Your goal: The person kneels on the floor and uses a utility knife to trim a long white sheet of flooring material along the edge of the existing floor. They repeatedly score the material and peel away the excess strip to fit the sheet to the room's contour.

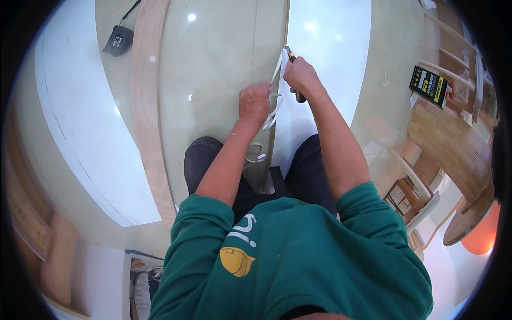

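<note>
My right hand [303, 79] grips an orange and black tool [300, 97], apparently a utility knife, at the left edge of a long white board [320, 85] lying in front of me between and beyond my knees. A narrow white strip [278, 64] runs down from the tool along that edge to my left hand [254, 104], whose curled fingers hold it, with loops dangling beside them. Loose curled offcuts [261, 158] lie below, near my left knee. The tool's tip is too small to make out.
Left are another white panel [90, 122], a wooden plank [146, 90] and a black tape measure [117, 41]. Right are a black-and-yellow tin [429, 85], wooden chair parts [442, 138] and an orange object [474, 240]. An open container of items [141, 277] sits lower left.
</note>
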`<state>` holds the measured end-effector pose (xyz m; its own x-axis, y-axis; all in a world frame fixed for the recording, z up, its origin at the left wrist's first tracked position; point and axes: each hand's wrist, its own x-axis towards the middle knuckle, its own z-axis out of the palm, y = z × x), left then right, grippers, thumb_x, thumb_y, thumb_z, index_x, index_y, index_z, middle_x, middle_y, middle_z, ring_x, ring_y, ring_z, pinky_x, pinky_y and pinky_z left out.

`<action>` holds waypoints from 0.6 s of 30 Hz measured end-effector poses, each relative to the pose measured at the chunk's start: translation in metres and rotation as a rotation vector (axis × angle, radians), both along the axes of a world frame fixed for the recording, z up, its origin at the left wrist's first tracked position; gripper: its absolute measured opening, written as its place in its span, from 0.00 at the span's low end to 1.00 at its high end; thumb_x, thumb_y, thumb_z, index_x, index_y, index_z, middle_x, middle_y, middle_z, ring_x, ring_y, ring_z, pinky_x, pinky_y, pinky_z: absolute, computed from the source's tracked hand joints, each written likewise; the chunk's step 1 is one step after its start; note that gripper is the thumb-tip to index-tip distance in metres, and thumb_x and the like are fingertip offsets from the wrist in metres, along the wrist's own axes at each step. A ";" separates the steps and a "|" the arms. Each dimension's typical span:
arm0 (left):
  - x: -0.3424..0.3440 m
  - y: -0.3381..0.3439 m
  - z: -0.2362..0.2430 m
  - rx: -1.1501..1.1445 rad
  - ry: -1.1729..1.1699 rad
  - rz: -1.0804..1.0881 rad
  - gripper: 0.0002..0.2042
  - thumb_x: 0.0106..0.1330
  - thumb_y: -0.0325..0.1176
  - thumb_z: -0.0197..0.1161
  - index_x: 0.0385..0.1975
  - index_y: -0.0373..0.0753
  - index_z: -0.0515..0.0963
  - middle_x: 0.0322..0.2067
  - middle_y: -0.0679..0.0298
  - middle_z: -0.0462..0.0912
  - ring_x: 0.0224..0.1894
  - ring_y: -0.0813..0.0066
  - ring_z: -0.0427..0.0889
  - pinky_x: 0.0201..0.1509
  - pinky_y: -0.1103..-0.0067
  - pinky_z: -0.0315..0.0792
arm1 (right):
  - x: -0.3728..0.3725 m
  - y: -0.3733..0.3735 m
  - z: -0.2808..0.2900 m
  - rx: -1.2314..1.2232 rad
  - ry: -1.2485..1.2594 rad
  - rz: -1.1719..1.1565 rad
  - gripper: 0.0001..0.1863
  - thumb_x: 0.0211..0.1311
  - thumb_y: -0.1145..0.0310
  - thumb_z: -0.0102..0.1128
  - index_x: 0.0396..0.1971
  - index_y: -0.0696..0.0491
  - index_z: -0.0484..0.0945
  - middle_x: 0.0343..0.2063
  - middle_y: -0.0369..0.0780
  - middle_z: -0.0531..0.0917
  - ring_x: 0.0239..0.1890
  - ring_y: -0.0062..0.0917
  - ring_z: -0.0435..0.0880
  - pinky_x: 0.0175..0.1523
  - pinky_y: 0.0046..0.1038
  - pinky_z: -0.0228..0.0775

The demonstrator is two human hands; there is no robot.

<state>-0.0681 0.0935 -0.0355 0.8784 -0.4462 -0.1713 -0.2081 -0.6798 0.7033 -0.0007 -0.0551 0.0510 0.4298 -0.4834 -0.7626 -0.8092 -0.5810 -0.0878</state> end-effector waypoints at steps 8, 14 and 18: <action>-0.002 -0.001 0.001 -0.041 0.021 0.004 0.08 0.68 0.35 0.54 0.37 0.42 0.79 0.26 0.53 0.81 0.33 0.52 0.80 0.38 0.58 0.70 | 0.009 0.000 -0.006 0.043 0.009 -0.038 0.13 0.60 0.71 0.49 0.33 0.66 0.78 0.22 0.47 0.84 0.21 0.31 0.85 0.28 0.31 0.77; 0.004 -0.001 0.006 -0.070 0.119 -0.002 0.10 0.68 0.36 0.53 0.36 0.39 0.80 0.29 0.49 0.82 0.35 0.47 0.81 0.40 0.57 0.72 | 0.016 -0.006 -0.003 0.082 0.033 -0.011 0.14 0.61 0.68 0.51 0.30 0.67 0.78 0.22 0.47 0.84 0.20 0.30 0.85 0.27 0.30 0.77; -0.002 -0.002 0.001 -0.105 0.077 0.054 0.06 0.63 0.30 0.53 0.31 0.42 0.78 0.27 0.53 0.82 0.33 0.51 0.82 0.38 0.58 0.72 | 0.009 -0.001 0.004 0.050 -0.014 -0.011 0.15 0.62 0.67 0.50 0.29 0.66 0.77 0.21 0.46 0.83 0.19 0.30 0.84 0.27 0.31 0.77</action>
